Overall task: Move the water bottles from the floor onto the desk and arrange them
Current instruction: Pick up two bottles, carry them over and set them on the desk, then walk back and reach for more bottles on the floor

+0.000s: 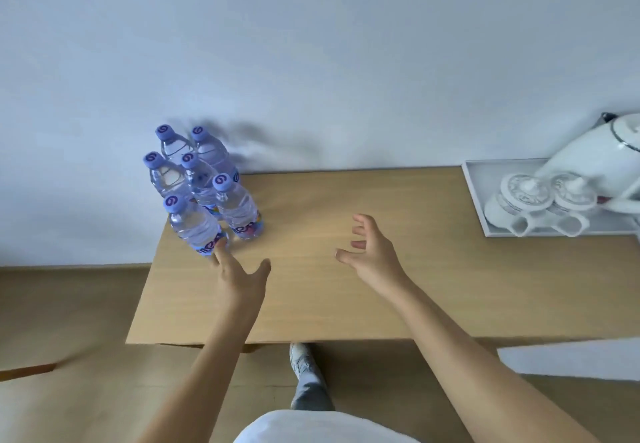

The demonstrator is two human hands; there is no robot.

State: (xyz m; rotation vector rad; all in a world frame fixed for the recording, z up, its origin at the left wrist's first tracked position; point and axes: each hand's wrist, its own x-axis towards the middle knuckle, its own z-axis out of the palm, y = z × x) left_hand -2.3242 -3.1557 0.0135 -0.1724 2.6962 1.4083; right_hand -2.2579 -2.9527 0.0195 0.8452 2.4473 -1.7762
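White-clothed torso [322,425] fills the bottom edge, nearest the lens; one grey trouser leg and a pale shoe [303,361] show just below the worktop's near edge. Two bare forearms reach up over the worktop [346,304], a light wood surface against a white wall. Far left corner of the worktop: six water bottles [204,186], all upright, long axes vertical, packed touching in two rough columns. Lilac caps, each with a darker swirl mark; labels partly readable on the front two, letters like "mee" or similar, not clear enough to name a brand. Left hand [239,276] lies just this side of the cluster, fingers straight and spread, fingertips at the base of the nearest front bottle [195,224], apparently touching it; nothing is grasped. Right hand [372,252] is right of the cluster and well apart from it, above bare wood, fingers loosely curled and parted, holding nothing. The left grip is clearly the nearer, the bottles lying ahead of it and slightly to its left. Judgement: carrying looks done, only squaring up remains. Far right of the cluster: a white tray [478,196] with a kettle [595,151] and two upturned cups [543,200].
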